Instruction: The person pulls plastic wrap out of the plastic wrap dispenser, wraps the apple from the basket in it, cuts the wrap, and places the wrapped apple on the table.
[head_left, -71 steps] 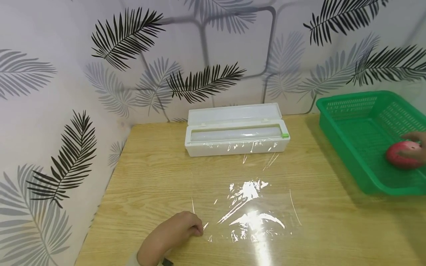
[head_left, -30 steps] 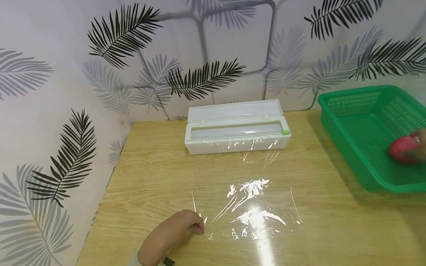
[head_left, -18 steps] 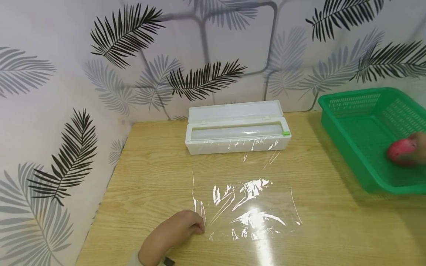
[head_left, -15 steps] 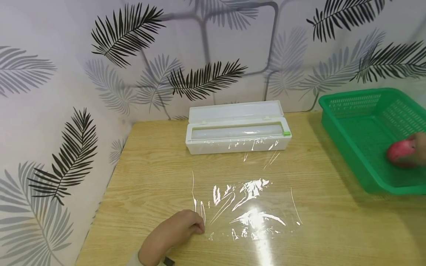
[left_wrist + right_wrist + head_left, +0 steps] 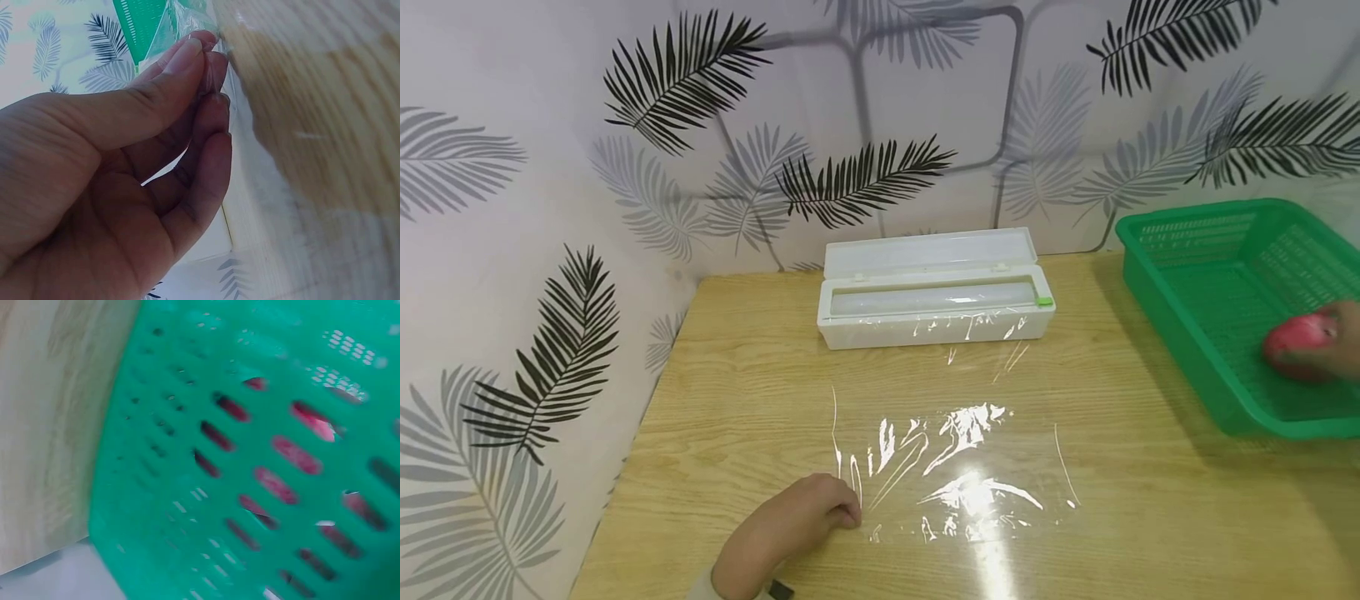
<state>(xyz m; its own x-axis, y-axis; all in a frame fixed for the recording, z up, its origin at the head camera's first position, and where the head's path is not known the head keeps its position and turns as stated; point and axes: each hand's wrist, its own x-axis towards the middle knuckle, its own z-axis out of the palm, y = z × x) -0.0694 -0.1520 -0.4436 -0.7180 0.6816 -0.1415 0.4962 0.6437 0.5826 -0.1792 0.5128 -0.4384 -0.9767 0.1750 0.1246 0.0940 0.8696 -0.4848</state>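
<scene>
A sheet of clear cling film (image 5: 910, 475) is drawn out of a white dispenser box (image 5: 936, 329) and lies over the table, wrinkled and shiny. My left hand (image 5: 805, 517) is at its near left corner. In the left wrist view, the thumb and fingertips of that hand (image 5: 156, 125) pinch a gathered bit of film (image 5: 190, 19). At the right edge, my right hand (image 5: 1341, 346) grips a rounded pinkish-red fruit or vegetable (image 5: 1296, 337) inside the green basket (image 5: 1198, 350). In the right wrist view, basket slots show patches of red, and the hand itself is hidden.
The dispenser's lid (image 5: 928, 252) stands raised at the back, against the patterned wall (image 5: 895, 108). A green slider (image 5: 1043, 301) sits at the box's right end. The basket's high slotted sides bound the right of the wooden table (image 5: 722, 400).
The film's left edge has puckered more beside my left hand, which stays in place. My right hand has turned slightly and shifted the red item a little leftward within the basket.
</scene>
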